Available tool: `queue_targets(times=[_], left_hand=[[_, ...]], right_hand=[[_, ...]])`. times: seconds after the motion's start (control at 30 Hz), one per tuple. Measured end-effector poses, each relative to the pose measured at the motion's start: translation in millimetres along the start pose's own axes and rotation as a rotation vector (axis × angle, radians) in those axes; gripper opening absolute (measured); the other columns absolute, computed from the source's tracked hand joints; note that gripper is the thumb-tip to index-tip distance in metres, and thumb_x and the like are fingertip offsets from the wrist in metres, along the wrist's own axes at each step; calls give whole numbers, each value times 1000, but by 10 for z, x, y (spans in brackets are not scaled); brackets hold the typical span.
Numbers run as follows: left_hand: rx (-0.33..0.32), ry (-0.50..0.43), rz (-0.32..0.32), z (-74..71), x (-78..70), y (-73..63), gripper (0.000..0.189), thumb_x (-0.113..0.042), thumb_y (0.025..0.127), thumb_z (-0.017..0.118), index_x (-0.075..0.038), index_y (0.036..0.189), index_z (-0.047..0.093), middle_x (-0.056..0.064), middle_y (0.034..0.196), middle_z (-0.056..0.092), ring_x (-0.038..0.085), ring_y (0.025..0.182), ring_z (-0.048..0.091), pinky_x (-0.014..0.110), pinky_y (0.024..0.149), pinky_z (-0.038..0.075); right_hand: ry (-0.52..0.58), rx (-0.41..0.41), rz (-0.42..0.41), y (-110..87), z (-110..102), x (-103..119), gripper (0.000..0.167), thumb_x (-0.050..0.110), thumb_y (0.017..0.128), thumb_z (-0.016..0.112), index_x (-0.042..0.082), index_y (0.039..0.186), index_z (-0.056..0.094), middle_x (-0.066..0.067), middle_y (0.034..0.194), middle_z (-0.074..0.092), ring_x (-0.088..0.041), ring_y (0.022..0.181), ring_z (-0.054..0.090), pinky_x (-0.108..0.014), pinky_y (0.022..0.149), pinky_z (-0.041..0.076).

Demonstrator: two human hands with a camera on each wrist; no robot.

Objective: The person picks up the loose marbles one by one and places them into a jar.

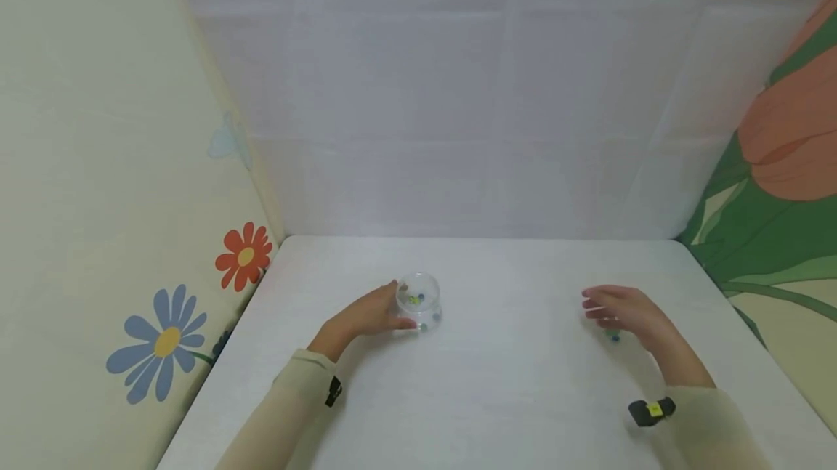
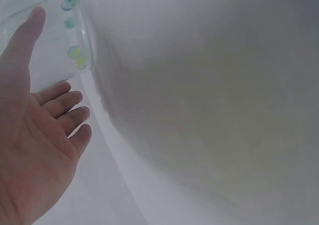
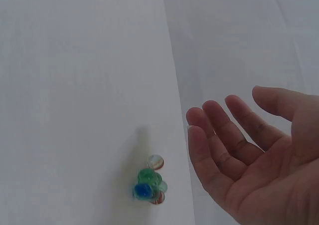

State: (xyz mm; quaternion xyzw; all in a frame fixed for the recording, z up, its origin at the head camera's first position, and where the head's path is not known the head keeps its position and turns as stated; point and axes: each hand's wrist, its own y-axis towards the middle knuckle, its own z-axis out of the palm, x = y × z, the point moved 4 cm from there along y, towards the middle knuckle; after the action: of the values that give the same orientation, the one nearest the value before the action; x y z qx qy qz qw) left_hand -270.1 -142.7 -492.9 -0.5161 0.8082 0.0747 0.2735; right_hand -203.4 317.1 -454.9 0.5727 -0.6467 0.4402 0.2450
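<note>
My left hand point(image 1: 373, 310) grips a clear glass cup point(image 1: 428, 310) from its left side, the thumb lying along the near wall. Inside the cup, several green, yellow and bluish glass marbles point(image 2: 75, 52) lie at the bottom. On the right, my right hand point(image 1: 624, 312) is held above the table with its fingers loosely bent and nothing in them. Close by sits a small cluster of marbles: a blue marble point(image 3: 143, 191), a green marble point(image 3: 147, 175) and a clear one with a brown streak point(image 3: 155, 161), partly overlapping others. In the head view, the right hand partly hides this cluster.
Everything stands on a white-covered table point(image 1: 497, 397). A white cloth backdrop point(image 1: 405, 92) rises at its far edge. Flower-patterned fabric point(image 1: 166, 343) borders the left side, and a tulip-patterned panel point(image 1: 794, 136) borders the right.
</note>
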Motion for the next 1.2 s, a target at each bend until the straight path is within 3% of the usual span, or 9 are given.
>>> queue_targets(times=[0.43,0.57,0.7,0.87,1.03,1.2], left_hand=[[5,21,-20,-12,-21,-14,114,-57,83,78,8,157,21,26,161,29,39,149,30,51,122,28],[4,22,-23,-5,-21,-16,114,-58,83,78,8,157,22,26,161,29,39,149,31,51,122,29],[4,17,-25,-13,-29,-20,114,-58,83,78,8,157,21,25,162,28,39,150,30,51,122,28],[5,26,-25,-29,-51,-27,114,-58,83,77,8,157,20,25,162,28,39,150,29,51,122,28],[8,28,-27,-35,-63,-27,114,-58,83,77,8,157,20,26,162,27,39,150,29,52,122,28],[8,22,-33,-28,-59,-19,114,-58,83,78,7,157,21,25,163,26,39,150,28,51,122,27]], right_hand=[[-186,4,-25,-159,-303,-201,59,34,108,49,-12,144,44,-34,140,53,-44,120,60,-49,96,56],[-268,-23,-48,-170,-350,-268,60,37,107,50,-9,145,45,-35,145,47,-51,127,52,-58,98,52],[-394,-63,-120,-172,-358,-349,54,31,105,55,-6,145,48,-36,147,43,-58,130,43,-70,98,44],[-569,-115,-268,-167,-298,-421,43,12,99,62,-7,136,55,-37,140,49,-58,129,42,-71,103,37],[-626,-149,-385,-172,-223,-428,34,3,94,65,-9,126,62,-36,130,56,-56,123,49,-69,103,40],[-650,-141,-411,-117,-146,-406,32,2,94,65,-7,124,64,-32,127,60,-52,121,53,-66,101,44]])
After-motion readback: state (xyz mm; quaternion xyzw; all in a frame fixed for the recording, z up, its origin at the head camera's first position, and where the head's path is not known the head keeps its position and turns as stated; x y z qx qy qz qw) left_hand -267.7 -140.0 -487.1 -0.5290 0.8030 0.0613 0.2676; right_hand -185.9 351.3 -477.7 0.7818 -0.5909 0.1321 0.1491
